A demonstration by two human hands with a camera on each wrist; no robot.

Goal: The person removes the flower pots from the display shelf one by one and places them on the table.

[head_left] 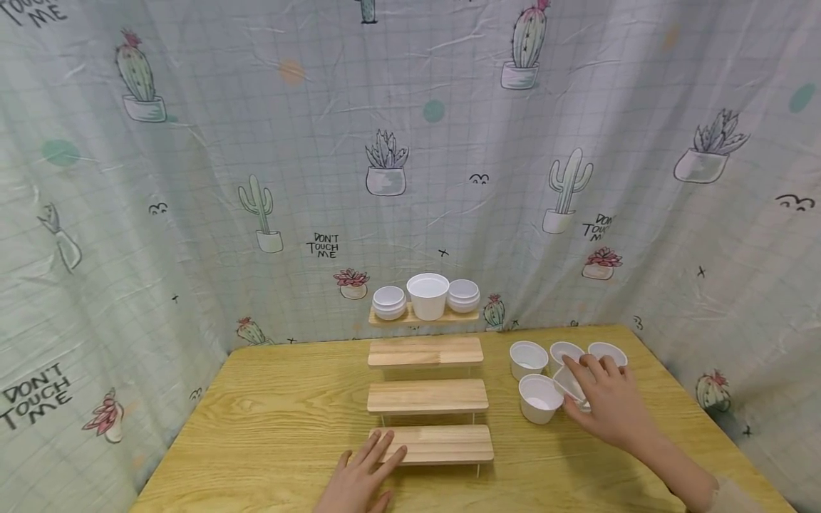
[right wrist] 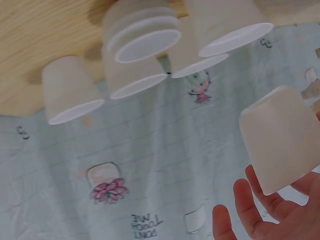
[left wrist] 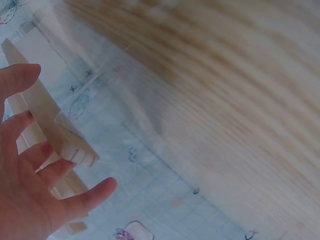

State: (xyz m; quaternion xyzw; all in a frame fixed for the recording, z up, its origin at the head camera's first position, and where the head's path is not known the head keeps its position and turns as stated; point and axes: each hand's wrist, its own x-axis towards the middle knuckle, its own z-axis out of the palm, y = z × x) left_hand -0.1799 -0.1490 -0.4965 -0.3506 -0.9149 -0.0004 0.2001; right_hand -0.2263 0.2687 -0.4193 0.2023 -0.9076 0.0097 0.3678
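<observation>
The right hand [head_left: 609,406] has its thumb and fingers closed around the sides of an angular cup [right wrist: 280,140]; this side hold probably keeps the mouth unobstructed. The angular cup tilts above the right part of the table [head_left: 276,413]. The left hand [head_left: 355,481] has its fingers extended and spread on the left end of the nearest step [head_left: 449,443], gripping nothing; the contact presumably steadies the stand.

Just beside the right hand, 4 round cups [head_left: 529,360] stand upright, probably grouped for easy reach. The right wrist view also shows a ribbed cup [right wrist: 141,30] among them.

To the left, the stand's 4 steps rise toward the far side, apparently so that no level blocks another. The farthest step [head_left: 462,318] carries a tall cup [head_left: 428,299] between 2 ribbed pots [head_left: 388,305], a layout that appears chosen for symmetry.
</observation>
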